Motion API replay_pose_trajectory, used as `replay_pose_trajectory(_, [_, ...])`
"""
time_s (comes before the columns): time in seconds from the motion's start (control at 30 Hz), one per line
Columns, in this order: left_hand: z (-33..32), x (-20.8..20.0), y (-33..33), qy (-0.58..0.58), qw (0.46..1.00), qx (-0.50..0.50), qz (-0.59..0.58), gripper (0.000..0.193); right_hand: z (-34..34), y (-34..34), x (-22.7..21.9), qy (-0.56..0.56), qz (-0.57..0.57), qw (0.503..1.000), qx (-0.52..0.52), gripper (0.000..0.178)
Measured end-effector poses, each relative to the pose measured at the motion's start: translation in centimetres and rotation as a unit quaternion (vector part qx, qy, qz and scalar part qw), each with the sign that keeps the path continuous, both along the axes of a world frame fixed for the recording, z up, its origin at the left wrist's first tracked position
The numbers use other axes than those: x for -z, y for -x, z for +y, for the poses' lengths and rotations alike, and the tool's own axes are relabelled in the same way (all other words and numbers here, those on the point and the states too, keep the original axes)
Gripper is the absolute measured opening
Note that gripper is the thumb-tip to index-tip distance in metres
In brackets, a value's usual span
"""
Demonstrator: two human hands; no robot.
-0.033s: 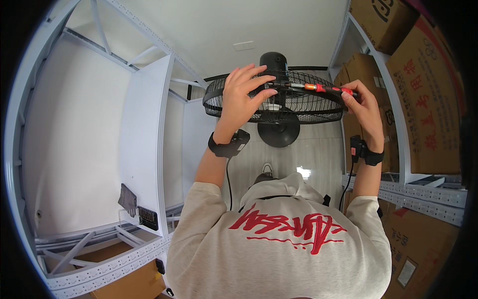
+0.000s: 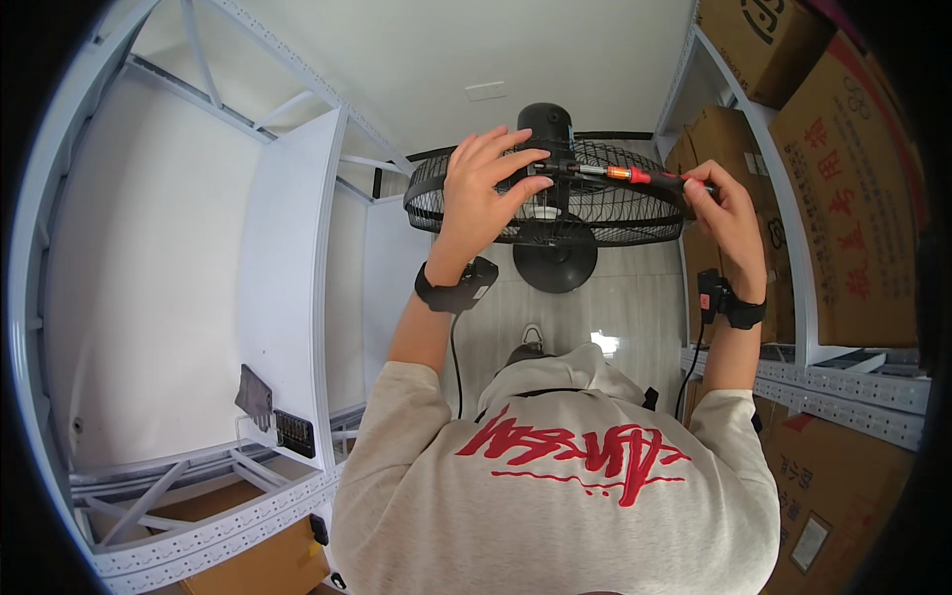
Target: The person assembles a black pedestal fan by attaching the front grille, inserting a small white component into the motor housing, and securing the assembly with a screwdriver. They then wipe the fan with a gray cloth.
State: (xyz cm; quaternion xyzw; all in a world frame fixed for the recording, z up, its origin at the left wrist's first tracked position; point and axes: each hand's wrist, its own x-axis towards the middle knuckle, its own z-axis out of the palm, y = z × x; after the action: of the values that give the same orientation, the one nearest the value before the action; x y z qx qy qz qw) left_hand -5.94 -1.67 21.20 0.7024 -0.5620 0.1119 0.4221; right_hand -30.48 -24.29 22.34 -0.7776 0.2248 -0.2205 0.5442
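A black standing fan (image 2: 635, 213) with a wire grille is in front of me, its motor housing (image 2: 544, 124) on the far side and its round base (image 2: 555, 260) on the floor. My right hand (image 2: 726, 203) pinches the rear of a red-and-black screwdriver (image 2: 650, 178), which lies nearly level across the fan and points left. My left hand (image 2: 484, 188) is at the tool's tip, thumb and index closed on a small black part (image 2: 535, 170), other fingers fanned out. Exactly where the tip sits is hidden.
White metal shelving stands on the left (image 2: 288, 268), holding a grey glove (image 2: 255, 397) and a black bit case (image 2: 295, 434). Cardboard boxes (image 2: 843, 188) fill the rack on the right. A pale wall with a plate (image 2: 485, 91) rises behind the fan.
The screwdriver's handle has turned a little about its length, showing more black than red. My right fingers have shifted slightly with it; my left hand stays in place.
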Motion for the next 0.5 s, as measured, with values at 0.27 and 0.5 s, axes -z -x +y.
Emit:
replay_pose_trajectory(0.27, [0.2, 0.1, -0.1, -0.004, 1.000, 0.002, -0.003, 0.032, 1.1, -1.3, 0.7, -0.005, -0.074, 0.996, 0.054, 0.022])
replay_pose_trajectory(0.5, [0.0, -0.1, 0.1, 0.002, 1.000, -0.001, 0.002, 0.031, -0.5, 0.3, 0.0, -0.038, 0.023, 0.999, -0.017, 0.023])
